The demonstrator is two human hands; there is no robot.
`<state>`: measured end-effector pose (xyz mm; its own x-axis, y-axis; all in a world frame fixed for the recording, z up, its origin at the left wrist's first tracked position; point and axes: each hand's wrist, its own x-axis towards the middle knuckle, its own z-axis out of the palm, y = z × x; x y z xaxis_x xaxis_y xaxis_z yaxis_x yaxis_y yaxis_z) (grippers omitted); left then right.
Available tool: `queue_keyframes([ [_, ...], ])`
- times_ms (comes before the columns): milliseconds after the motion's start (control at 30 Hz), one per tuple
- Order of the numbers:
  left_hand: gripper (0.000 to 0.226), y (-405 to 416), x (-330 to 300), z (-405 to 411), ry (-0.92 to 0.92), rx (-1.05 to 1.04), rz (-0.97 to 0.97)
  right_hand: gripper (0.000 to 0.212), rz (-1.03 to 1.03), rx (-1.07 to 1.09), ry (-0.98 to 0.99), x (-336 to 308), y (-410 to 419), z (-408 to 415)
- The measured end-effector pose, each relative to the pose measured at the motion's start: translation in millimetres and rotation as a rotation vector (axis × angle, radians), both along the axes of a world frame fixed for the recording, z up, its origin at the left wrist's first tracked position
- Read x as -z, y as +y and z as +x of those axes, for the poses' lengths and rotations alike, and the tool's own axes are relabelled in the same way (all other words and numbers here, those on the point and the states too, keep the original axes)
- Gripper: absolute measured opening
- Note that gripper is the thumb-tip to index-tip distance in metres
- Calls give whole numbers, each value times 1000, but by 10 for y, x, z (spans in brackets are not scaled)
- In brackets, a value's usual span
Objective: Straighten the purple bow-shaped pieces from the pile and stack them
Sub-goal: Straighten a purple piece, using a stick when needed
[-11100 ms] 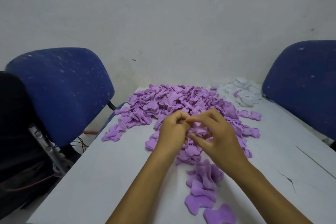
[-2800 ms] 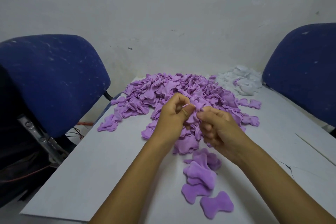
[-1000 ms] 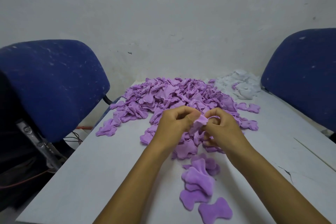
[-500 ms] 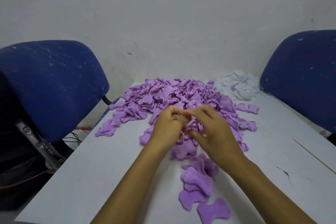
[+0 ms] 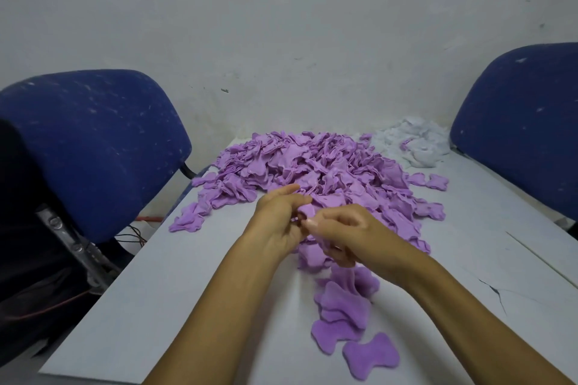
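Purple piece [image 5: 307, 211] is now being pinched between both sets of fingers, left hand [image 5: 278, 222] and right hand [image 5: 347, 236] having drawn apart since half a second ago. It is hovering just above the pile [image 5: 312, 172], so straightening is still underway and stacking onto the small stack [image 5: 342, 306] nearer than the fingers is likely next.

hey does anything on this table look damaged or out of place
Yes. The white tabletop has a dark branching crack near its right edge. One purple bow-shaped piece lies in the white scrap heap at the far right corner, apart from the big purple pile.
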<state>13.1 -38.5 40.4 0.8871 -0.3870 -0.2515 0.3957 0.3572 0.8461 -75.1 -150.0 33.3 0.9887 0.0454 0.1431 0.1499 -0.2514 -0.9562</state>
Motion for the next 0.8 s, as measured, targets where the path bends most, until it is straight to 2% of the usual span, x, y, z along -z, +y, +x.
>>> queue_keyframes([
  [67,36,6,-14,-10,-44,16,-6,36,270,-58,146,-64,-24,-22],
  [167,32,8,-11,-13,-309,55,8,25,654,-124,212,-93,-86,-40],
  [233,21,22,-16,-46,-521,225,21,31,823,-167,206,-69,-132,-59],
  [300,25,51,-5,-68,-620,345,-13,41,922,-176,212,-39,-189,-68],
  [400,5,63,13,-71,-781,246,25,39,937,-183,204,-18,-221,-71],
  [467,7,63,31,-57,-841,209,54,33,854,-112,172,4,-200,-64],
  [567,8,81,32,-43,-848,186,84,10,736,44,122,13,-158,-42],
  [800,15,144,-12,-80,-789,198,92,12,596,148,86,-9,-132,-72],
])
